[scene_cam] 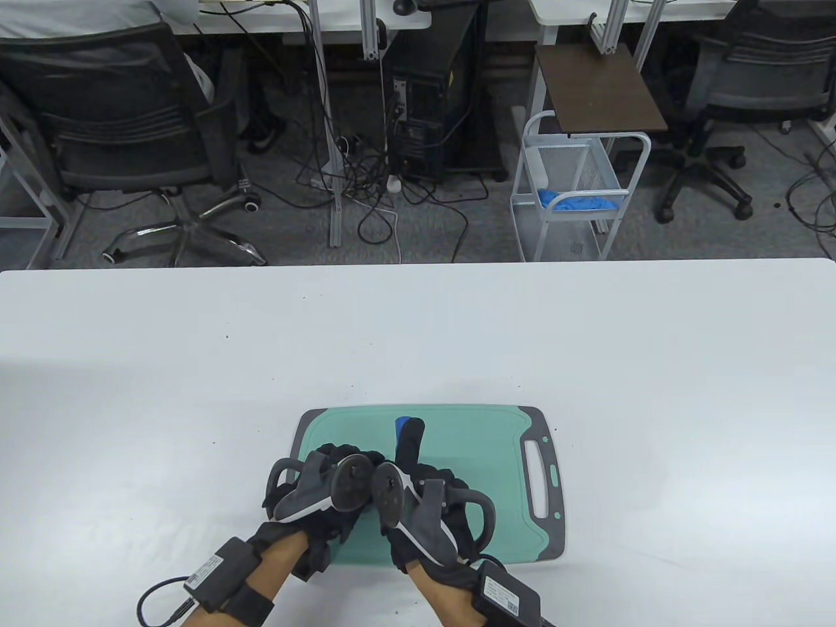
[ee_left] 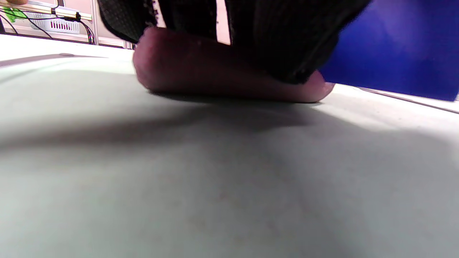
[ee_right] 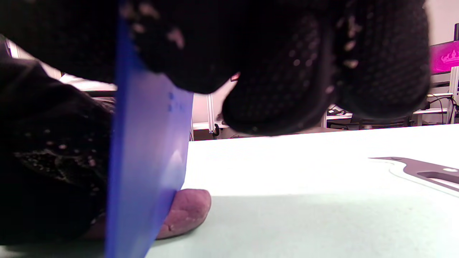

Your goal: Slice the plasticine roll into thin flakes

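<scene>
Currently slicing | plasticine roll (ee_right: 186, 211) lies on cutting board (scene_cam: 457, 424), lower centre | left hand (scene_cam: 326, 490) presses roll | right hand (scene_cam: 424, 503) grips blue blade (ee_right: 147, 161) near roll's end | risk: blade close beside left fingers (ee_left: 251, 43); uneven pressure could squash the roll, giving thick flakes.

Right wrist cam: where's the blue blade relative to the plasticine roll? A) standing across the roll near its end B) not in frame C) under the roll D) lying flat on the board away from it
A: in the right wrist view the blue blade stands upright across the plasticine roll, whose rounded end pokes out past it on the cutting board.
</scene>
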`<state>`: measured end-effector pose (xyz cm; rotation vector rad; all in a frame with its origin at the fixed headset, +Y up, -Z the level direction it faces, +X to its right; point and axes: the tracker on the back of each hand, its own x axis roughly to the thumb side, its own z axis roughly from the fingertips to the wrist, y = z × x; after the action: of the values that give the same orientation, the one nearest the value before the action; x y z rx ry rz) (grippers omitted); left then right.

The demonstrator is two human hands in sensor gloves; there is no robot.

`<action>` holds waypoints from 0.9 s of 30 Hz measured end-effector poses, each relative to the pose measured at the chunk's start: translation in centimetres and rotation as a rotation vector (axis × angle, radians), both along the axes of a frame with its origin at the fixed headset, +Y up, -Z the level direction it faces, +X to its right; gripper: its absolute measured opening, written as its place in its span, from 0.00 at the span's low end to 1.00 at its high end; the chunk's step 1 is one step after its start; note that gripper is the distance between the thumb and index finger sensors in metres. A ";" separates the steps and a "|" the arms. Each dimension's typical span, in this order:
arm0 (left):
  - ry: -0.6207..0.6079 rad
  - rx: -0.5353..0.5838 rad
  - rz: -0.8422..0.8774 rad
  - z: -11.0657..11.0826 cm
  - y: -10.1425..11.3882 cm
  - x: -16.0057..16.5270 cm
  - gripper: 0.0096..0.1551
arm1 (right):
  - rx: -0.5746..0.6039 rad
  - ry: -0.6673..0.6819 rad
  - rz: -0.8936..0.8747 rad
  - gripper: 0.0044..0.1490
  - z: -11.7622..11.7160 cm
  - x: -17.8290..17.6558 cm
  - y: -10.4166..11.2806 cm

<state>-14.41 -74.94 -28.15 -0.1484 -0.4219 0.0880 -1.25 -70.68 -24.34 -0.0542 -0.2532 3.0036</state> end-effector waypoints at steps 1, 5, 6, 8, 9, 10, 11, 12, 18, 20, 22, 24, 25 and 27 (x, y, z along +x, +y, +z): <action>0.000 -0.001 0.001 0.0 0.0 0.0 0.28 | 0.000 0.000 0.001 0.52 0.0 0.0 0.0; 0.001 -0.005 0.004 0.0 0.0 0.0 0.28 | 0.002 0.000 0.008 0.52 -0.1 -0.1 -0.1; 0.001 -0.004 0.002 0.0 0.0 0.0 0.28 | 0.002 0.000 0.009 0.52 0.0 -0.1 0.0; 0.001 -0.003 0.000 0.0 -0.1 0.0 0.28 | 0.002 0.000 0.010 0.52 0.0 -0.1 0.1; 0.002 -0.003 0.000 0.0 -0.1 0.0 0.28 | 0.002 0.000 0.010 0.52 0.0 -0.1 0.1; 0.003 -0.005 0.002 -0.1 -0.1 0.0 0.28 | 0.001 -0.001 0.009 0.52 0.0 -0.1 0.1; 0.003 -0.006 0.004 -0.1 -0.1 -0.1 0.28 | 0.001 -0.001 0.009 0.52 0.0 -0.1 0.1; 0.003 -0.007 0.005 -0.1 -0.1 -0.1 0.28 | 0.001 -0.002 0.010 0.52 0.0 -0.1 0.2; 0.003 -0.007 0.003 -0.1 -0.2 -0.1 0.28 | 0.002 -0.002 0.016 0.52 0.0 -0.2 0.3; 0.004 -0.010 0.005 -0.1 -0.2 -0.1 0.28 | 0.001 -0.003 0.014 0.52 -0.1 -0.1 0.2; 0.004 -0.012 0.007 -0.1 -0.2 -0.1 0.28 | -0.001 -0.005 0.012 0.52 -0.1 -0.1 0.2; 0.003 -0.010 0.005 -0.1 -0.2 -0.1 0.28 | 0.000 -0.004 0.013 0.52 -0.1 -0.2 0.2; 0.003 -0.010 0.004 -0.1 -0.2 -0.1 0.28 | 0.002 -0.003 0.016 0.52 -0.1 -0.2 0.2; 0.002 -0.009 0.004 -0.2 -0.2 -0.1 0.28 | 0.003 -0.004 0.020 0.52 -0.1 -0.2 0.2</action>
<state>-14.52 -75.18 -28.31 -0.1566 -0.4197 0.0941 -1.48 -70.51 -24.47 -0.0574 -0.2597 3.0232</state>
